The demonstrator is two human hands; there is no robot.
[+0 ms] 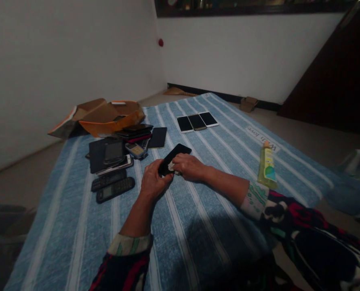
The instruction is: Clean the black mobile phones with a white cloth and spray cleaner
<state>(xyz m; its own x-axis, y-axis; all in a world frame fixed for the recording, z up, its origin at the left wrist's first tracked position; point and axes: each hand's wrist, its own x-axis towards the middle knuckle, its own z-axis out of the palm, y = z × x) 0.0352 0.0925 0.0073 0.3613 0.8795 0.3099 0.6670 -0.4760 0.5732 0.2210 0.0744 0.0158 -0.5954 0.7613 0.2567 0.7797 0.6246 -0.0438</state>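
Observation:
A black smartphone [177, 150] lies tilted over the striped cloth in the middle of the table. My left hand [154, 180] grips its near left end, fingers and thumb on its edges. My right hand [188, 166] is closed on a small whitish wad [171, 165], probably cloth or tissue, pressed against the phone's face. The fingers cover part of the screen. Left of my hands lie two keypad phones [116, 190] and a pile of other phones [114, 151]. Another dark phone [158, 137] rests flat just beyond them.
Three smartphones [197, 122] lie in a row farther back. An opened orange and brown cardboard box [110, 121] stands at the back left. A yellow-green bottle [267, 165] lies at the right on the blue striped tablecloth [228, 161]. White walls rise behind.

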